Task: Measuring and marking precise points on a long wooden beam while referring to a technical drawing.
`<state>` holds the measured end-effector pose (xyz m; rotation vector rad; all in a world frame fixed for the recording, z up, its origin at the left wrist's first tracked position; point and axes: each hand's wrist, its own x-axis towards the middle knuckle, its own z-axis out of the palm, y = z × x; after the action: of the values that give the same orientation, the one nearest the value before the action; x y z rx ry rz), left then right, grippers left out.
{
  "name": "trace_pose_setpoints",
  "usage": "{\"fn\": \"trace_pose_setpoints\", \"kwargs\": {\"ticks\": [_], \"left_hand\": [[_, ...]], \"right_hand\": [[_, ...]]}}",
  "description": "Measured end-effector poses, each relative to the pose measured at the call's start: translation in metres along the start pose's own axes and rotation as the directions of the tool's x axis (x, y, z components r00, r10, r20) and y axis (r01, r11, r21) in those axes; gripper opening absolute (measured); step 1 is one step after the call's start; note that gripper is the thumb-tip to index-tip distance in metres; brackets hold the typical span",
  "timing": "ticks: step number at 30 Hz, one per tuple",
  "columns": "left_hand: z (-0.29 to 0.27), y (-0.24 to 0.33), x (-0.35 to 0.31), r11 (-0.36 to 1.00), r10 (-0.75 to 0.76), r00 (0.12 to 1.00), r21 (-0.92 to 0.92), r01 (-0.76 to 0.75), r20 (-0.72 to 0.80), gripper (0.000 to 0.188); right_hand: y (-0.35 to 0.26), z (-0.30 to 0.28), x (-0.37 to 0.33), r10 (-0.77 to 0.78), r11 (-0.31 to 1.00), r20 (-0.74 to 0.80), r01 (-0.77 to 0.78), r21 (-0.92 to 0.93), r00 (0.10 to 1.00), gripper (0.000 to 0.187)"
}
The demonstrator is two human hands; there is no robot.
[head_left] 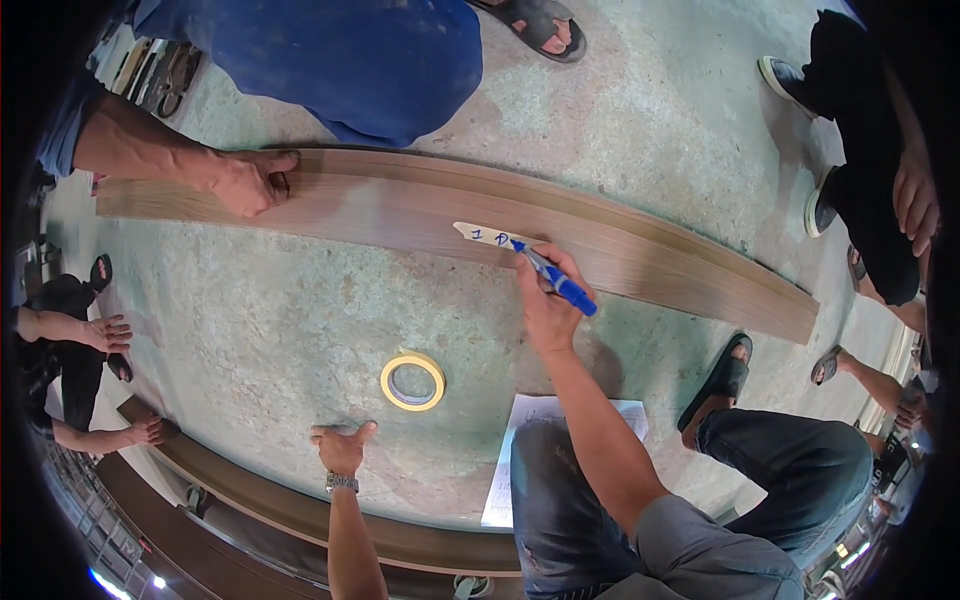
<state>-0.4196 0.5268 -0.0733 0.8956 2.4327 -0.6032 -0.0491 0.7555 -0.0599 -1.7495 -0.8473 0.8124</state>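
Note:
My right hand (553, 300) grips a blue and grey marker pen (560, 282). Its tip touches a strip of cream masking tape (485, 235) that bears blue handwriting. The strip is stuck to a long brown wood-grain board (640, 255) lying across the floor. My left hand (342, 447), with a metal watch at the wrist, rests on the concrete near a roll of masking tape (437, 375), its thumb spread from the other fingers and nothing in it. Another person's hand (250, 180) presses on the board's left part.
A written paper sheet (503, 480) lies beneath my knee. Behind my left hand runs a second brown board (260, 492), touched at its left end by another person's hand (147, 430). People crouch or stand at left, right and far side; a sandalled foot (550, 28) stands beyond the board.

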Motion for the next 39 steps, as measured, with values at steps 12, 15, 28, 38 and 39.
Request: {"fn": "trace_pose_setpoints", "kwargs": {"ticks": [12,15,28,38,39], "left_hand": [[0.006,-0.005,0.003,0.996,0.068,0.992,0.073,-0.060,-0.110,0.142],[0.001,-0.002,0.002,0.998,0.046,0.996,0.041,-0.042,-0.082,0.138],[-0.001,0.000,0.000,0.999,0.027,0.999,0.041,-0.026,-0.027,0.147],[-0.005,0.003,-0.002,0.999,0.036,0.999,0.027,-0.035,-0.037,0.141],[-0.006,0.003,-0.002,0.999,0.047,0.998,0.025,-0.046,-0.043,0.139]], "right_hand": [[0.009,0.000,0.001,0.074,0.996,-0.018,-0.073,0.048,0.997,0.019],[0.012,0.001,0.003,0.052,0.997,-0.032,-0.050,0.063,0.998,0.018],[0.023,-0.002,0.002,0.054,0.997,-0.044,-0.051,0.050,0.998,0.021],[0.018,-0.003,0.001,0.156,0.965,-0.039,-0.144,0.217,0.987,0.019],[0.018,-0.004,0.002,0.144,0.971,-0.013,-0.139,0.194,0.989,0.019]]}}
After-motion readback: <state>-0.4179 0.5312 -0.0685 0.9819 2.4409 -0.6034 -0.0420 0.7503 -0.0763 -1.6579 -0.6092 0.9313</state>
